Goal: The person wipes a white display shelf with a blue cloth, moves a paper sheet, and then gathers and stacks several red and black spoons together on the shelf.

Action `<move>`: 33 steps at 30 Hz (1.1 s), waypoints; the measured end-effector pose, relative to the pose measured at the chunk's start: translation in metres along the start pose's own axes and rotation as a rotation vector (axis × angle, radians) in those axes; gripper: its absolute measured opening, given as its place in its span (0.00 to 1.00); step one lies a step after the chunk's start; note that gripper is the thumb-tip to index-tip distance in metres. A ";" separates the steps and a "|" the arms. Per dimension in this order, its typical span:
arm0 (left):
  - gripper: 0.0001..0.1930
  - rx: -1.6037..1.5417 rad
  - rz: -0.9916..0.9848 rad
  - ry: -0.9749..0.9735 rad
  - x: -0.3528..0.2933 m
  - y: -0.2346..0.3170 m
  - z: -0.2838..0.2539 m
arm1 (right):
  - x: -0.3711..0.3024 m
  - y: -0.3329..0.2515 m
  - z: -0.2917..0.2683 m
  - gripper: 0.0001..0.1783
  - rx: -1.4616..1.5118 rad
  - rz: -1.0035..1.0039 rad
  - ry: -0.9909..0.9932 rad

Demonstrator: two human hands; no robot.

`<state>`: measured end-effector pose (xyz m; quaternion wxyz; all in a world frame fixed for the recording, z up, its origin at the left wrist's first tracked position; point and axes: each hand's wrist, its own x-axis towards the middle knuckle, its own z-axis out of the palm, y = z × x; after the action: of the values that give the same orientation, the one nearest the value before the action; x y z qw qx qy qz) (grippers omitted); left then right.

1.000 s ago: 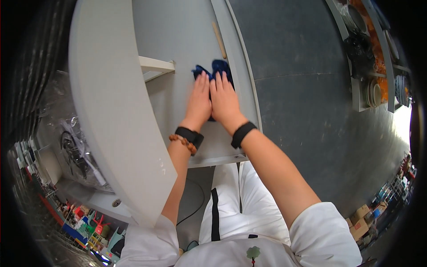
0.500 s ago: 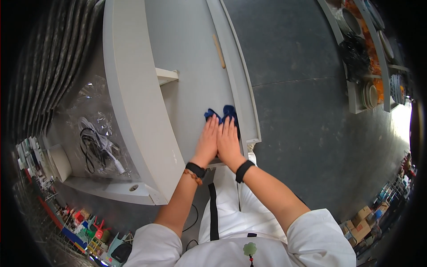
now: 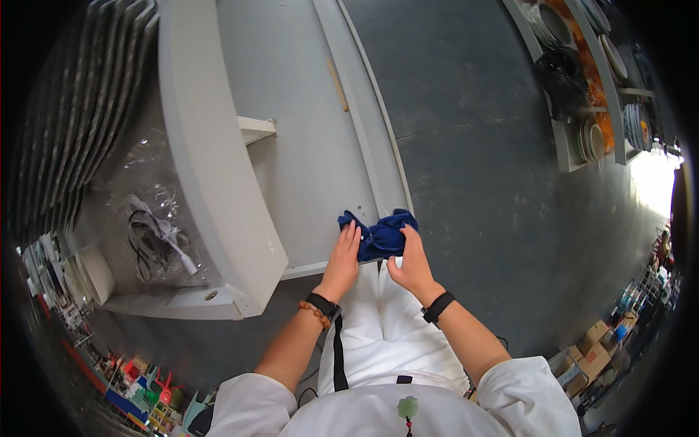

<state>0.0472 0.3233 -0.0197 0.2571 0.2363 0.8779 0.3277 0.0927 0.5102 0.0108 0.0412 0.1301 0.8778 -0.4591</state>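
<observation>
A bunched dark blue cloth (image 3: pixel 384 237) lies across the near end of the pale grey shelf board (image 3: pixel 313 160), reaching over its raised right-hand strip. My left hand (image 3: pixel 341 264) rests against the cloth's left side, its fingers stretched out straight and its thumb hidden. On the other side, my right hand (image 3: pixel 415 264) grips the cloth's right end, with the fingers bent over it and the thumb at its near edge. Small dark specks show on the board just beyond the cloth.
A thin wooden stick (image 3: pixel 338 84) lies farther along the board. To the left, a grey upright panel (image 3: pixel 218 153) stands beside bagged cables (image 3: pixel 156 237). Stacked plates (image 3: pixel 588 140) fill shelving at the far right, across dark grey floor (image 3: pixel 480 182).
Both hands have come nearer to me and moved apart. The cloth, mostly under my flat fingers before, is now bunched up between them at the board's near end.
</observation>
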 end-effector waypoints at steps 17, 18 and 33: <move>0.28 -0.121 0.110 0.161 0.135 -0.023 -0.023 | 0.145 0.007 0.043 0.21 0.193 -0.042 -0.014; 0.28 -0.119 0.110 0.157 0.142 -0.023 -0.028 | 0.154 0.004 0.043 0.20 0.194 -0.030 -0.001; 0.34 -0.035 0.026 -0.003 0.009 0.022 0.008 | 0.030 0.003 -0.002 0.19 -0.092 0.148 -0.334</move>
<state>0.0508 0.3476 -0.0124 0.2583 0.2437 0.8684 0.3461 0.0644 0.5193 0.0032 0.2259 0.1145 0.8670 -0.4293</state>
